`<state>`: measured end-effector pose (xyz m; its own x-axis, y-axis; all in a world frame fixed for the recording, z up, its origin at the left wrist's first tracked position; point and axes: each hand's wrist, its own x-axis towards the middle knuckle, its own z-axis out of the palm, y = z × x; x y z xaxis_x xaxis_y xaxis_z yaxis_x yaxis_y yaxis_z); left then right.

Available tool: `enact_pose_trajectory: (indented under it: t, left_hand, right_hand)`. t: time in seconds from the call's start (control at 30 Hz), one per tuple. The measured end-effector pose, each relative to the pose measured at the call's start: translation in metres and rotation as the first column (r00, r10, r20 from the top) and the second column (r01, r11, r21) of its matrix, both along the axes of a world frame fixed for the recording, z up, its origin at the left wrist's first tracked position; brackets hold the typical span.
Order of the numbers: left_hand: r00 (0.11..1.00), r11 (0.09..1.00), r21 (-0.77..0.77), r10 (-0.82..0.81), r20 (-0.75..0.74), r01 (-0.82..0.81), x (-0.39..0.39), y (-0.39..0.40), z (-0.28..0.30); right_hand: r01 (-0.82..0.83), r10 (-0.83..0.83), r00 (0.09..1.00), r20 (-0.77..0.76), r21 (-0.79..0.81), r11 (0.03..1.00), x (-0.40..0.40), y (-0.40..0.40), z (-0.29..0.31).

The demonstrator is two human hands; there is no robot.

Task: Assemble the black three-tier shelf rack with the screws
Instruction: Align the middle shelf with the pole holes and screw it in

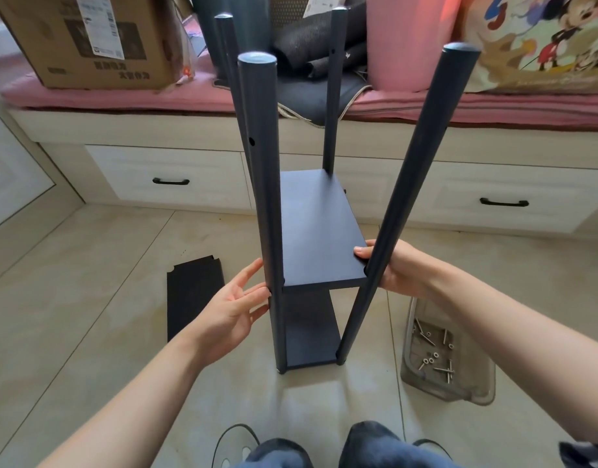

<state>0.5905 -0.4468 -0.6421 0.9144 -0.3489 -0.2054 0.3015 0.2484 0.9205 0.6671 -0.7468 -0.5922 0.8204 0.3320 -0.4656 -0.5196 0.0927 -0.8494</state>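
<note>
We see the black rack (311, 251) standing upright on the tiled floor (88, 315), two shelves fitted between its four poles. Our left hand (233, 312) lies open, fingers straight against the near-left pole (263, 197) — our right hand (388, 261) curls around the near-right pole (419, 184) at the middle shelf. A loose shelf board (193, 298) lies left; screws (432, 352) sit in a clear tray (476, 390) on the right

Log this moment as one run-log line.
rack: upright, two shelves in | left hand: open, fingertips on front-left pole | right hand: grips front-right pole | third shelf: on floor | screws: in tray
</note>
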Motion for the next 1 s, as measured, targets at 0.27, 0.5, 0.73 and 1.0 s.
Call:
enact_pose_trajectory:
  t: [0.27,0.5,0.73,1.0]
  left_hand:
    - [1.0,1.0,-0.021,-0.001,-0.02,0.001,0.003,-0.002,-0.002]
    - [0.997,0.996,0.045,0.077,0.007,-0.077,0.003,0.002,0.002]
    - [0.954,0.948,0.107,0.299,0.032,-0.301,0.005,0.009,0.017]
    - [0.784,0.657,0.436,0.565,0.255,-0.615,0.0,0.001,0.027]
  right_hand:
    - [-0.006,0.007,1.0,0.009,-0.045,0.999,0.003,-0.002,-0.008]
    - [0.032,-0.03,0.999,0.043,-0.056,0.998,-0.002,0.004,-0.003]
    - [0.117,-0.117,0.993,0.028,0.012,0.993,-0.03,0.032,-0.002]
    - [0.12,-0.116,0.992,-0.047,0.102,0.988,-0.048,0.036,0.008]
